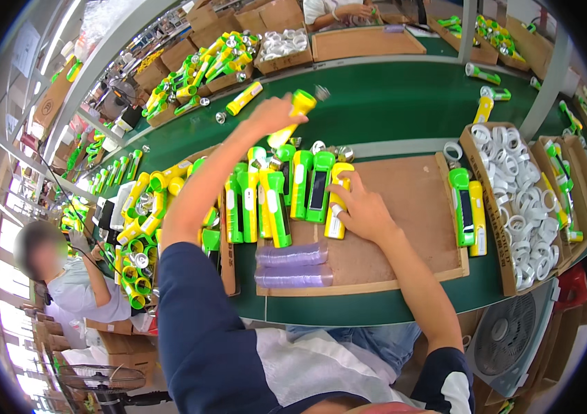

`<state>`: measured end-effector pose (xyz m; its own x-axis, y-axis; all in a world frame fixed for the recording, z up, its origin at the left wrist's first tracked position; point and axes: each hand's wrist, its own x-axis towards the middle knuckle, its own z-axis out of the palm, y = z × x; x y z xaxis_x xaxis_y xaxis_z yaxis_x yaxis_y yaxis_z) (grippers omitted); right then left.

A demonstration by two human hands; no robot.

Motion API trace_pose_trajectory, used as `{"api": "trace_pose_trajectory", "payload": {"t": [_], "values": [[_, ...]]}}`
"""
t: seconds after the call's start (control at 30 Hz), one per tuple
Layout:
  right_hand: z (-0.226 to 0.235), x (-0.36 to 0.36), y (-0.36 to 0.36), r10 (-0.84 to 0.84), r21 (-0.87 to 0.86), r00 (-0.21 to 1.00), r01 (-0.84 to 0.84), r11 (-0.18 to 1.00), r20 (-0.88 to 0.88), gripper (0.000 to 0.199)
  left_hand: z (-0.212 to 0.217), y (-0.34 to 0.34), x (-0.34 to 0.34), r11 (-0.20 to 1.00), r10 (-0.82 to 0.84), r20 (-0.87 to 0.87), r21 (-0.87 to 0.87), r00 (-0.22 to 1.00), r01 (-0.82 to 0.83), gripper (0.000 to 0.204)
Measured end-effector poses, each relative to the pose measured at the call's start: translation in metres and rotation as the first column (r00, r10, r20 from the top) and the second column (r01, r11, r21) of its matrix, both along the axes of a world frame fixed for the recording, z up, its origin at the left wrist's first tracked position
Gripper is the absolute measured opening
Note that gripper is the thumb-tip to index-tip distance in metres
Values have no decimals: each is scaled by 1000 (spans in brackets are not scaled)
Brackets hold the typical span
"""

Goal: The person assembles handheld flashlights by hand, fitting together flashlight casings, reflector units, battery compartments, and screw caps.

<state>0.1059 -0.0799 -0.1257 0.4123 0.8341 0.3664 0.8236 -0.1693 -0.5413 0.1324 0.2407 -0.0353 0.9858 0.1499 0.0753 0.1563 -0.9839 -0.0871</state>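
Head view: the left hand (276, 114) grips a yellow flashlight (292, 117), the right hand (361, 210) presses another flashlight (336, 203) flat; hold both steady.

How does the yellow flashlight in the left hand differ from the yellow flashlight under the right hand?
The flashlight in the left hand, the raised flashlight, is lifted off the board and tilted over the green belt; the flashlight under the right hand, the flat flashlight, lies flat on the brown board. The raised flashlight stands alone; the flat flashlight ends a row of green ones. Both are yellow flashlights.
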Motion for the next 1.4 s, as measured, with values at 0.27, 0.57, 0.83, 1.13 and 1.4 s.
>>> {"api": "trace_pose_trajectory", "payload": {"t": [0.27,0.57,0.83,1.13,1.4], "values": [[2,1,7,2,53,1000,-2,999,-17,37,63,-62,-96,925,217,116,-342,969,-166,94],[-4,-1,6,-24,22,999,25,999,-47,37,15,-52,-48,891,257,-224,-322,940,-320,72],[9,-10,16,8,-81,999,-11,997,-47,38,-54,200,-19,813,579,77,-127,812,-568,84],[10,0,10,-23,-146,1000,23,989,-1,39,-71,203,1,718,684,-81,-99,725,-689,94],[8,-3,12,-36,-104,999,38,994,14,39,-80,184,15,876,357,42,-363,933,-319,79]]}}
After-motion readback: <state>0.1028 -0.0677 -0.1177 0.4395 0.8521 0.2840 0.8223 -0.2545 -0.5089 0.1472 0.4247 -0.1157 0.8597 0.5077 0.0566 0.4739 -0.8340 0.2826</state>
